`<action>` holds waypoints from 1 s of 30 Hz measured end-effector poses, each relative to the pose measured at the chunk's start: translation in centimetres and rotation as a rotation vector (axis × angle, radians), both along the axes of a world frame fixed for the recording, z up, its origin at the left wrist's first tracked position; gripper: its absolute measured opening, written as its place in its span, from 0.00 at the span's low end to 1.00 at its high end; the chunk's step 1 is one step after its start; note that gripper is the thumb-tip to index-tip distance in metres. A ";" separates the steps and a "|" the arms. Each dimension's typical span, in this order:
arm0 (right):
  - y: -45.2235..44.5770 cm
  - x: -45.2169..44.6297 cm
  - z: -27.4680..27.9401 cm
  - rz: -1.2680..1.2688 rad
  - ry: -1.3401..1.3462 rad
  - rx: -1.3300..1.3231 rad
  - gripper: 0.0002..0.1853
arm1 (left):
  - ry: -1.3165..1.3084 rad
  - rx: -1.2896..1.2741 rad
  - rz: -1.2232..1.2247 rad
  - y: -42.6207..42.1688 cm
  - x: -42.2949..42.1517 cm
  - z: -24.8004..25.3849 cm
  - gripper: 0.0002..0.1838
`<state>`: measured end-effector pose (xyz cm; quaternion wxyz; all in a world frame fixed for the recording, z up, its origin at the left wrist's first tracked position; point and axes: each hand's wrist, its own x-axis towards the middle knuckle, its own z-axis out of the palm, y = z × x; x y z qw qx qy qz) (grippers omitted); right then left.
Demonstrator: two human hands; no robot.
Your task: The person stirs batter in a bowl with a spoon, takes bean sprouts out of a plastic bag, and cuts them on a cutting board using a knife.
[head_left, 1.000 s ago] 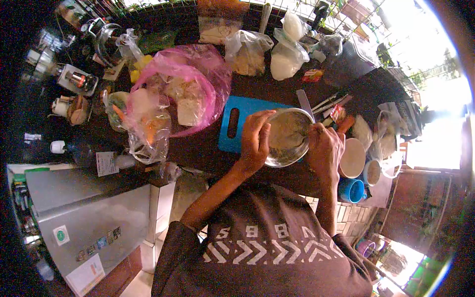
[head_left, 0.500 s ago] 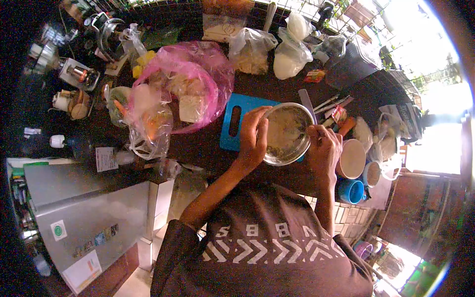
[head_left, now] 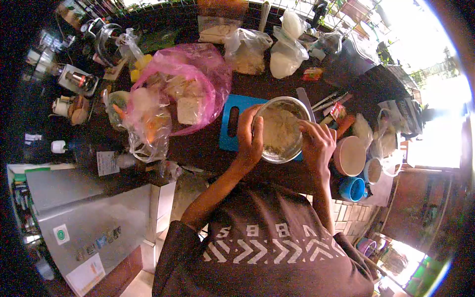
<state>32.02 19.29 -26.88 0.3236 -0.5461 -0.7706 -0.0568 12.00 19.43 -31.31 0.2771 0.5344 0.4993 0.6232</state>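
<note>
A round bowl (head_left: 283, 161) with a shiny rim holds a pale, floury mixture (head_left: 280, 127). It is tilted slightly over the blue cutting board (head_left: 228, 141). My left hand (head_left: 251, 137) is wrapped around the bowl's left side, thumb at the rim. On the opposite side, my right hand (head_left: 318, 144) is closed in a pinch, its fingertips just over the right rim. Whatever those fingers may hold is hidden. A flat grey blade-like utensil (head_left: 304, 99) lies behind the bowl's right edge.
A pink plastic bag (head_left: 217, 89) with a pale block inside stands at left, beside a clear bag of carrots (head_left: 151, 128). Right of my hand are a pinkish bowl (head_left: 350, 156) and a blue cup (head_left: 352, 189). More filled bags (head_left: 248, 52) line the back.
My right hand has moved left, bringing its fingertips over the bowl's rim. The bowl and my left hand have shifted slightly left and upward.
</note>
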 end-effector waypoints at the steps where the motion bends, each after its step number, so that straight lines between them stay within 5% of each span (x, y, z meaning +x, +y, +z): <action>1: 0.1 -0.2 -0.2 0.029 -0.086 0.058 0.05 | 0.015 -0.015 -0.019 0.0 -0.1 0.2 0.16; 7: -0.5 -1.4 -0.3 -0.028 -0.021 -0.192 0.06 | -0.019 -0.036 0.002 -0.1 0.0 -0.4 0.17; 13: -0.3 -1.4 -1.6 -0.050 0.132 -0.360 0.18 | -0.032 -0.033 0.011 0.0 -0.3 -0.4 0.17; 15: -0.2 -1.3 -1.6 -0.081 0.440 -0.546 0.22 | -0.036 -0.057 -0.007 0.1 -0.5 -0.4 0.17; 30: 0.6 0.6 -0.3 0.029 1.109 -0.444 0.23 | -0.191 -0.196 -0.007 1.2 -1.0 -3.3 0.20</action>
